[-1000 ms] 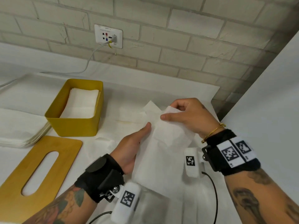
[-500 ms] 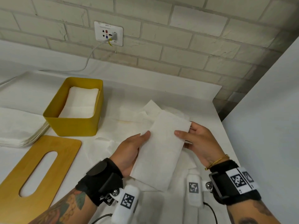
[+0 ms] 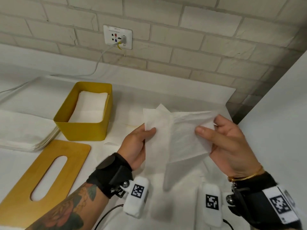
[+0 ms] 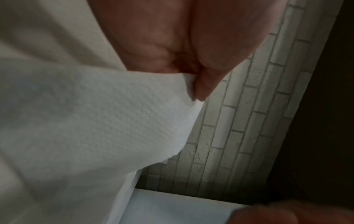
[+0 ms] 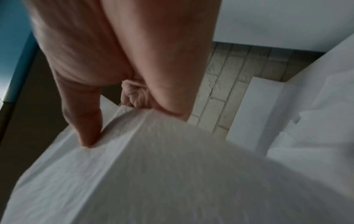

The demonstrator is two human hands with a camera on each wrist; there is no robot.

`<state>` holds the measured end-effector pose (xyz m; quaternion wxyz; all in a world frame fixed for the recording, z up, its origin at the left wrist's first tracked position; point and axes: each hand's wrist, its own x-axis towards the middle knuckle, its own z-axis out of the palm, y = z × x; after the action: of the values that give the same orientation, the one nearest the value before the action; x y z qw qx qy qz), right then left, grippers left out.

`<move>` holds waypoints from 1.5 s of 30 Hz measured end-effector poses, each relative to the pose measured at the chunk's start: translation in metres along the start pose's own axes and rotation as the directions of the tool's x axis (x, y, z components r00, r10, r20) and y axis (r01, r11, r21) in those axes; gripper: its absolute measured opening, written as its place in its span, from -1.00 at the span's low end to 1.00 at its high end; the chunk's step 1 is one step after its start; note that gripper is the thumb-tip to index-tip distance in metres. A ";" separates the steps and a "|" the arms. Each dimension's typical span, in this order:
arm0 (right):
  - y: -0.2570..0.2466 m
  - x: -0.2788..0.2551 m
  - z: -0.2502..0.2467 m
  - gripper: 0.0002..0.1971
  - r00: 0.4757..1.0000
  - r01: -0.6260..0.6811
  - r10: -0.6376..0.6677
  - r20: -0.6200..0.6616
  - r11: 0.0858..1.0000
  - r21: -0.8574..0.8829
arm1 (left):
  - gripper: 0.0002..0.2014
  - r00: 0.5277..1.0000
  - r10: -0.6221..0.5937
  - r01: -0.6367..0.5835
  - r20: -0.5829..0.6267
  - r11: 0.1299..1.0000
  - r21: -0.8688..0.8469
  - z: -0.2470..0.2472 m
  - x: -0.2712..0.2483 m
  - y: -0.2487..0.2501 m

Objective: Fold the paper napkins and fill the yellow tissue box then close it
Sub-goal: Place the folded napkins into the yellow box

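A person's two hands hold a white paper napkin (image 3: pixel 174 138) above a white-covered table (image 3: pixel 191 100), the sheet creased down its middle. The left hand (image 3: pixel 137 146) pinches the napkin's 9 o'clock edge between thumb and fingers; the right hand (image 3: pixel 232 143) clamps the 3 o'clock edge the same way. The wrist views confirm both pinches on the textured paper. At 10 o'clock from the hands, well apart from them, stands the open yellow tissue box (image 3: pixel 83 130), folded napkins (image 3: pixel 90 107) stacked inside. Its wooden slotted lid (image 3: pixel 25 188) lies flat at 8 o'clock, just in front of the box. A stack of unfolded napkins (image 3: pixel 25 133) sits at 9 o'clock, beside the box.
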<state>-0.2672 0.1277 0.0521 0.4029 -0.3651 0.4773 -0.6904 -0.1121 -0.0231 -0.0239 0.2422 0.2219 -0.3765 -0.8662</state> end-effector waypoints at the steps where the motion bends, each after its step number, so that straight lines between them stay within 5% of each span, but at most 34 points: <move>1: 0.003 0.005 0.005 -0.64 0.999 -0.019 0.018 -0.029 1.000 -0.021 | -0.57 0.999 0.018 -0.018 0.034 1.000 0.014 0.003 -0.001 0.000; 9: 0.034 0.033 0.015 -0.76 0.956 -0.164 0.122 -0.268 0.976 -0.141 | -0.62 0.996 0.041 -0.038 0.081 0.998 -0.040 0.020 -0.012 0.000; 26: 0.048 0.043 0.019 -0.85 0.936 -0.204 0.100 -0.339 0.936 -0.287 | -0.57 0.998 0.009 -0.011 0.058 0.999 0.030 0.022 -0.012 -0.003; 34: 0.071 0.016 0.018 -0.59 0.942 -0.304 0.225 -0.249 0.887 -0.347 | -0.61 0.995 0.088 -0.085 -0.051 0.995 0.057 0.015 -0.006 0.007; 39: 0.078 -0.004 0.005 -0.70 0.896 -0.437 0.413 -0.163 0.753 -0.491 | -0.62 0.984 0.136 -0.127 -0.113 0.988 0.089 0.009 -0.003 0.021; 43: 0.056 0.000 -0.003 -0.30 0.929 -0.369 0.309 -0.203 0.802 -0.470 | -0.59 0.989 0.125 -0.119 -0.085 0.990 0.069 0.011 -0.007 0.025; 45: 0.047 0.006 0.003 -0.34 0.948 -0.314 0.262 -0.179 0.859 -0.405 | -0.59 0.993 0.111 -0.108 -0.050 0.991 0.073 0.016 -0.010 0.023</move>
<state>-0.2576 0.1107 0.0085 0.3825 -0.3277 0.6894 -0.5206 -0.1078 -0.0220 0.0051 0.2914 0.2325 -0.4118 -0.8315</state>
